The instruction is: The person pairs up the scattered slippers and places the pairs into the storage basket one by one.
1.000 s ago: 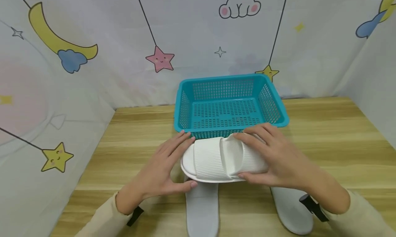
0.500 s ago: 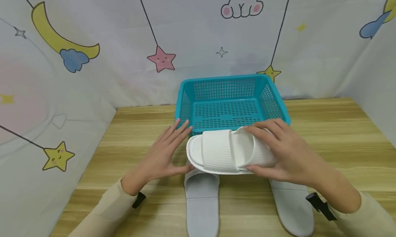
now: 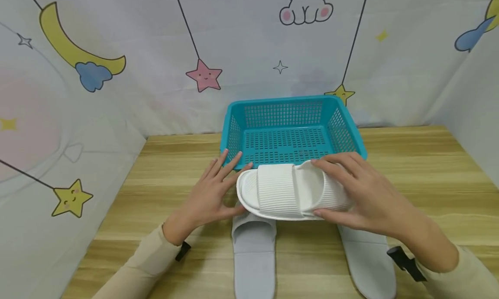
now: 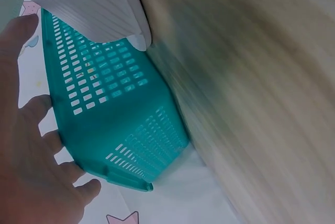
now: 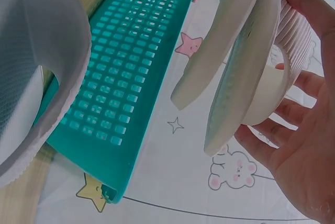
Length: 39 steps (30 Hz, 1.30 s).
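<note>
My right hand (image 3: 362, 193) grips a pair of white ribbed slippers (image 3: 277, 190), one tucked into the other, thumb below and fingers over the strap at the right end. They are held sideways in front of the turquoise basket (image 3: 352, 134). In the right wrist view the two soles of the white slippers (image 5: 243, 72) stand apart at their free ends. My left hand (image 3: 208, 195) has its fingers spread beside the other end of the pair, its fingertips close to the basket's front left corner. The left wrist view shows the left fingers (image 4: 39, 108) along the basket rim.
Two grey slippers lie on the wooden table (image 3: 167, 177): one grey slipper (image 3: 255, 264) below the white pair, another grey slipper (image 3: 368, 258) under the right forearm. Behind the basket hangs a white cloth (image 3: 249, 43) printed with stars and a moon.
My right hand has carried the white slippers slightly forward and to the right, nearer the basket. My left hand has moved forward too, its fingers spreading wider. The last half second shows little motion.
</note>
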Each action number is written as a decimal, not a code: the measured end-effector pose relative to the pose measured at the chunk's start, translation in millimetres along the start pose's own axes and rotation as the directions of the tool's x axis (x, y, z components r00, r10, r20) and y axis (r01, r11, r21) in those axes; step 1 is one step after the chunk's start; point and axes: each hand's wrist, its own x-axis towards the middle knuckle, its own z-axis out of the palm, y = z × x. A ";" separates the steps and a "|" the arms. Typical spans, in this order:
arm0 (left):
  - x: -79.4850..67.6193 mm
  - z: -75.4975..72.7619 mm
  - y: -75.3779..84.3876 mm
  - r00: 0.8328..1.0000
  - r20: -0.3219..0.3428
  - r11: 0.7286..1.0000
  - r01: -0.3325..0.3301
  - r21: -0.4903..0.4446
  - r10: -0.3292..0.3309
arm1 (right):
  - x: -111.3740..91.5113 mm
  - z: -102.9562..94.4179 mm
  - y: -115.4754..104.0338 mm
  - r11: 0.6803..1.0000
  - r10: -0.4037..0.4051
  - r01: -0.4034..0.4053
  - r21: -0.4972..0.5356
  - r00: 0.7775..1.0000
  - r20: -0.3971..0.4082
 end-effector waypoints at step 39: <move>2.5 0.4 0.6 0.999 -0.045 0.994 -0.002 -0.108 -0.003 | 62.9 13.5 50.4 0.997 -0.057 0.058 0.049 0.998 -0.015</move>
